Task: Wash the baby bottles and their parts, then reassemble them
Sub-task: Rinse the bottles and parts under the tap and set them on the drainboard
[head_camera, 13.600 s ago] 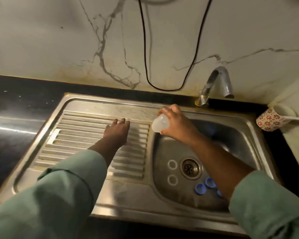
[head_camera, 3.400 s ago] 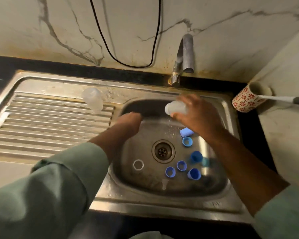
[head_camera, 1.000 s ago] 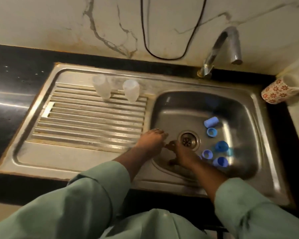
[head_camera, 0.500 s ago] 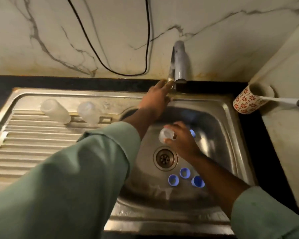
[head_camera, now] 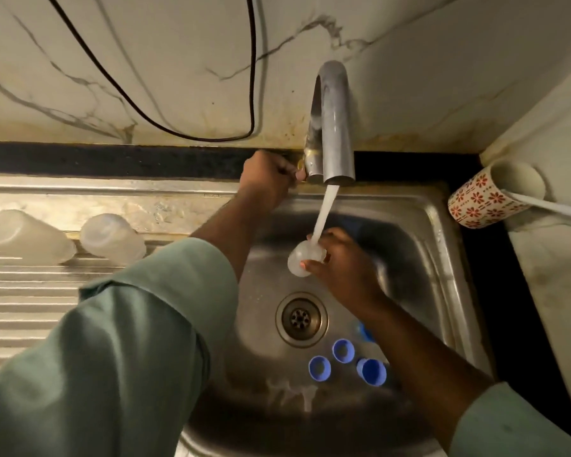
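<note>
My right hand (head_camera: 342, 268) holds a small clear bottle part (head_camera: 302, 262) over the sink basin (head_camera: 419, 245), right under the running water (head_camera: 325, 209) from the tap (head_camera: 333, 127). My left hand (head_camera: 267, 181) grips the tap's handle at its base. Two clear bottles (head_camera: 27, 235) (head_camera: 112, 237) stand upside down at the back of the ribbed drainboard (head_camera: 23, 298). Several blue caps lie on the basin floor near the drain (head_camera: 301, 318), among them one (head_camera: 319, 368), another (head_camera: 343, 350) and a third (head_camera: 371, 371). My right forearm hides more of them.
A red-flowered mug (head_camera: 488, 196) lies tilted at the right of the sink with a white handle (head_camera: 548, 209) sticking out of it. A black cable (head_camera: 192, 94) hangs on the marble wall behind. A black counter strip (head_camera: 112, 159) runs behind the sink.
Water now runs from the tap. My right hand has lifted the clear part up under the stream. My left hand has closed on the tap's handle.
</note>
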Tool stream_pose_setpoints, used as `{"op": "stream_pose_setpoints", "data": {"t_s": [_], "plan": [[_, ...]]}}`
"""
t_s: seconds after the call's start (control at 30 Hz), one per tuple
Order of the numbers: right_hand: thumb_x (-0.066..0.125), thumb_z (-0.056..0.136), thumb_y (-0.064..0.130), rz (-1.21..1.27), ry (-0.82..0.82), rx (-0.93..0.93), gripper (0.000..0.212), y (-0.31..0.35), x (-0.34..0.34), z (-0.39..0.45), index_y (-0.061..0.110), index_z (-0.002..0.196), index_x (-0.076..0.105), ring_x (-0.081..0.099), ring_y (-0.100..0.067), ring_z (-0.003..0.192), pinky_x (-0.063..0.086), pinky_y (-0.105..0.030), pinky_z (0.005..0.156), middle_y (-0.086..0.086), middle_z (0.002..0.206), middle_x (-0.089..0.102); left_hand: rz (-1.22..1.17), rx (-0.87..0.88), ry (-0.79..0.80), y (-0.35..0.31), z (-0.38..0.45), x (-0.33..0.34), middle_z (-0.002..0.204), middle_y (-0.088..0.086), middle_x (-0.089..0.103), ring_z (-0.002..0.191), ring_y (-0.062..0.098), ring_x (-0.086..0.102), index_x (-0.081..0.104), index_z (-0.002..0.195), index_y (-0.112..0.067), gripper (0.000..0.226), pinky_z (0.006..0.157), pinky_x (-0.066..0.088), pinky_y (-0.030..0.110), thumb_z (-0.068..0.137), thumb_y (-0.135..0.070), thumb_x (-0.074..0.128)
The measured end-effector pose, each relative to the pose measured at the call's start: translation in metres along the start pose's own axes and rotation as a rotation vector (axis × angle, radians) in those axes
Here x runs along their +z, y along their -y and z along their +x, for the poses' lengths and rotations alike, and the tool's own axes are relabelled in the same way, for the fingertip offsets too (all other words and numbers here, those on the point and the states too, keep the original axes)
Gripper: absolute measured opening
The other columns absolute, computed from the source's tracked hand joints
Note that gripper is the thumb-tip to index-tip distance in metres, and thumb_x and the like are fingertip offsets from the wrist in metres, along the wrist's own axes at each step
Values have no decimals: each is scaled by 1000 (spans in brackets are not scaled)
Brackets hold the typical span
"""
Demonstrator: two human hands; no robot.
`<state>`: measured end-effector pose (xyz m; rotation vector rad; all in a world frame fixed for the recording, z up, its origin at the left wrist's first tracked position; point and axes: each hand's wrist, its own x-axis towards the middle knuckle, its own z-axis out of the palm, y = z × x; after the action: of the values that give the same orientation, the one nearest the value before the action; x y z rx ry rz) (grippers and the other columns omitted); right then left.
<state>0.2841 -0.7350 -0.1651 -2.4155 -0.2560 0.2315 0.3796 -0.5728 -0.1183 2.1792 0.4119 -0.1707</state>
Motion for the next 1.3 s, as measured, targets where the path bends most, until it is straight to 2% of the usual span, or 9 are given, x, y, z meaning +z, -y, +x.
{"op": "stream_pose_setpoints", "data": {"t_s": [0.1, 0.17, 0.33, 0.5, 0.67, 0.87, 1.0, 1.1, 1.3], "plan": [[70, 87, 22, 59, -12, 13, 41, -3, 11, -1, 14, 125, 60, 55, -9, 109, 44, -25, 95, -1, 125, 56, 39, 1, -33, 0, -1, 3, 64, -14, 55, 61, 1, 51, 62, 65, -29, 30, 51, 34, 16, 92, -16, 68], [68, 87, 18, 57, 91, 68, 41, -4, 19, -2, 12, 126, 58, 54, -12, 115, 38, -18, 97, -2, 126, 55, 39, -4, -35, 4, 2, 5, 65, -13, 55, 64, 4, 54, 57, 61, -32, 36, 56, 40, 20, 91, -19, 71], [68, 87, 11, 200, -63, 82, 37, -7, 19, -3, 10, 123, 60, 55, -1, 99, 34, 4, 81, 1, 117, 56, 120, -15, 0, -4, 4, -2, 71, -11, 54, 65, 8, 52, 60, 74, -29, 21, 69, 43, 29, 88, -25, 75], [72, 83, 10, 175, -35, 97, 40, -15, 24, -6, 7, 122, 61, 57, -13, 108, 48, -19, 90, -1, 122, 56, 204, -14, 25, -17, 3, -8, 90, 1, 63, 79, 22, 60, 68, 91, -22, 8, 74, 48, 34, 88, -26, 74], [72, 82, 4, 226, 42, 99, 39, -17, 33, -5, -1, 119, 61, 59, -23, 109, 48, -32, 95, -12, 119, 60, 280, -2, 4, -20, -2, -4, 106, 8, 65, 101, 31, 65, 66, 115, -18, 23, 81, 49, 37, 93, -24, 65], [75, 80, 9, 321, 41, 200, 40, -31, 21, -2, 12, 119, 64, 60, -9, 99, 45, -8, 77, 6, 106, 60, 316, 10, 13, -22, -7, -2, 98, 3, 55, 90, 25, 56, 63, 120, -17, 25, 75, 42, 37, 96, -23, 62], [76, 79, 7, 323, 119, 174, 42, -34, 14, 6, 9, 119, 63, 57, 0, 89, 50, -18, 84, 1, 110, 57, 330, 22, 13, -23, -7, -2, 117, 9, 64, 103, 31, 61, 63, 125, -17, 31, 76, 40, 36, 94, -21, 64], [74, 81, 11, 274, 203, 114, 32, -34, 24, 11, 10, 113, 67, 60, -17, 99, 46, -17, 83, -8, 112, 61, 324, 21, 7, -24, -5, -4, 110, 6, 63, 94, 27, 58, 64, 124, -17, 32, 77, 42, 36, 93, -20, 66], [65, 87, 11, 1048, 228, 468, 15, -42, 49, 13, 19, 98, 71, 68, -18, 93, 56, -28, 74, -3, 99, 72, 249, 4, 19, -21, -5, -1, 93, 1, 56, 86, 20, 58, 65, 118, -15, 26, 79, 51, 36, 93, -20, 69]]}}
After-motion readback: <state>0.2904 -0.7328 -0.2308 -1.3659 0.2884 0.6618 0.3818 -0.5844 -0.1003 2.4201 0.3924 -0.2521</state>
